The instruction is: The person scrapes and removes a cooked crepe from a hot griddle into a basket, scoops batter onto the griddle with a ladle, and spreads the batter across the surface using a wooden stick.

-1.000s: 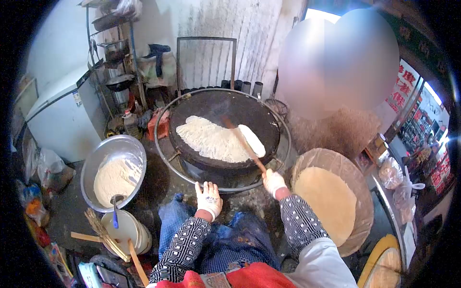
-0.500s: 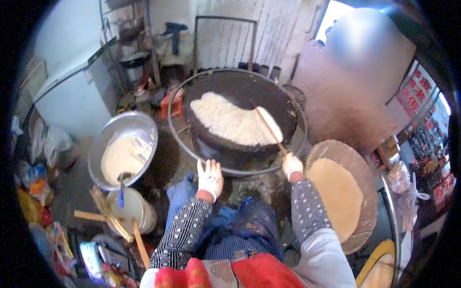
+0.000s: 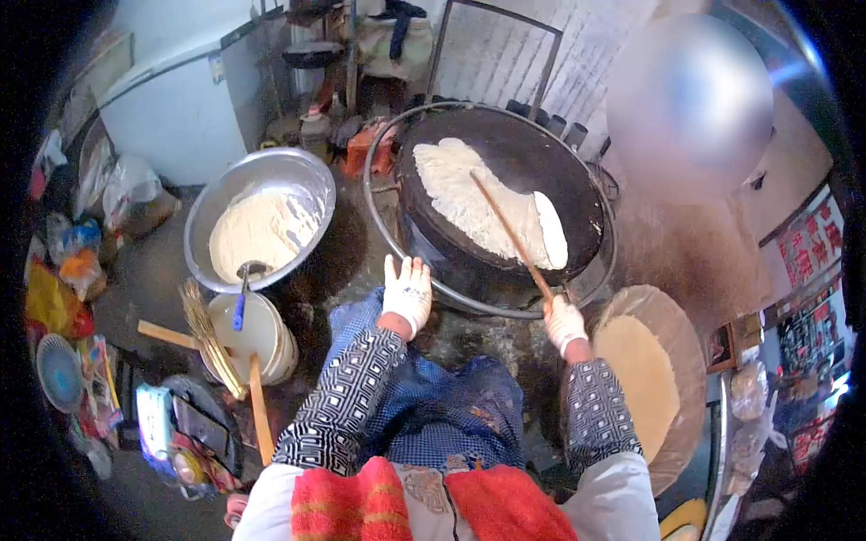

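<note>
My right hand (image 3: pixel 564 323), in a white glove, is closed around the end of a thin wooden stick (image 3: pixel 511 227). The stick reaches over the round dark griddle (image 3: pixel 541 149) and lies across the pale spread batter (image 3: pixel 454 189). A thick white ridge of batter (image 3: pixel 551 232) sits to the right of the stick. Gloved too, my left hand (image 3: pixel 409 293) is held flat with fingers outstretched at the near left side of the metal ring (image 3: pixel 380 225) around the griddle. Nothing is in it; whether it touches the ring I cannot tell.
On the left stands a metal basin (image 3: pixel 191 236) of batter with a blue-handled ladle (image 3: pixel 240 302). Below it is a white bucket (image 3: pixel 281 347) with a straw brush (image 3: pixel 209 334) and wooden sticks. A lined round basket (image 3: pixel 690 424) holds a stack of thin flatbreads (image 3: pixel 636 383) at right.
The stick has swung away from the ridge of batter, leftward over the spread layer. My view has turned, so the griddle sits farther right. My left hand stays outstretched near the ring.
</note>
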{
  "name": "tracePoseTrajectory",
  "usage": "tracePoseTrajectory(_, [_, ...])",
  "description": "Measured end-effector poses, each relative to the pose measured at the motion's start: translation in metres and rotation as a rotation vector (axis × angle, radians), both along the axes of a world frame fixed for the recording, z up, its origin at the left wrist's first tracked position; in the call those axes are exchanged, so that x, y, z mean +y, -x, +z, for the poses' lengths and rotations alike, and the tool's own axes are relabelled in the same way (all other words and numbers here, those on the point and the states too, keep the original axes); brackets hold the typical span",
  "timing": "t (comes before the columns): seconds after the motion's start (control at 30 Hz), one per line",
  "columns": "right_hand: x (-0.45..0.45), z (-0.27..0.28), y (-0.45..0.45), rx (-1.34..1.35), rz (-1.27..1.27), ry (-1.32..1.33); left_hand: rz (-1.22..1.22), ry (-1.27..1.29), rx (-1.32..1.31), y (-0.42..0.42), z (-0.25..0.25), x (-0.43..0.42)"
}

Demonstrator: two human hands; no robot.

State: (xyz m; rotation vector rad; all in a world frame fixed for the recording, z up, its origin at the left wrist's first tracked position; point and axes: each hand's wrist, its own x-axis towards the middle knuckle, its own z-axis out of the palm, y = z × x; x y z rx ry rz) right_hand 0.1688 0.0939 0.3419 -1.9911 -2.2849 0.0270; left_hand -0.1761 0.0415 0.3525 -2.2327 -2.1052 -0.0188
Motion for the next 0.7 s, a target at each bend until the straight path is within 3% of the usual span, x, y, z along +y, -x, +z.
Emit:
tracePoseTrajectory(0.03, [-0.001, -0.011, -0.005, -0.024, -0.070, 0.029, 0.015, -0.073, -0.020, 0.004, -0.007, 0.002])
tracePoseTrajectory(0.07, [0.019, -0.042, -0.035, 0.219, -0.267, 0.056, 0.021, -0.107, 0.003, 0.009, -0.011, 0.005])
tracePoseTrajectory(0.13, [0.018, -0.003, -0.035, 0.045, -0.318, 0.016, 0.033, -0.107, 0.021, 0.018, -0.016, 0.013])
tracePoseTrajectory(0.2, [0.016, 0.017, -0.022, 0.064, -0.261, 0.000, 0.053, -0.070, -0.020, 0.022, 0.002, 0.011])
tracePoseTrajectory(0.27, [-0.001, 0.036, -0.004, 0.080, -0.171, -0.019, 0.041, -0.060, 0.107, 0.013, 0.016, 0.004])
tracePoseTrajectory(0.3, [0.000, 0.028, -0.004, 0.015, -0.137, 0.004, -0.033, -0.185, 0.070, 0.005, 0.002, 0.007])
tracePoseTrajectory(0.33, [0.004, 0.011, -0.009, -0.051, -0.104, 0.038, -0.090, -0.098, 0.049, -0.012, 0.021, -0.003])
tracePoseTrajectory(0.4, [0.021, -0.005, -0.025, 0.035, -0.322, 0.004, -0.215, -0.165, 0.005, -0.038, 0.003, -0.012])
tracePoseTrajectory(0.5, [0.029, 0.004, -0.021, -0.021, -0.257, -0.011, -0.194, -0.105, 0.068, -0.053, -0.025, -0.016])
tracePoseTrajectory(0.6, [0.003, 0.014, 0.001, 0.024, -0.105, -0.027, -0.190, -0.103, 0.077, -0.042, -0.015, -0.015])
tracePoseTrajectory(0.67, [-0.017, 0.001, -0.001, -0.022, 0.031, 0.015, -0.188, -0.151, 0.089, -0.037, -0.020, -0.014])
tracePoseTrajectory(0.7, [-0.010, -0.023, -0.020, 0.033, -0.065, -0.028, -0.186, -0.151, 0.084, -0.034, -0.024, -0.015])
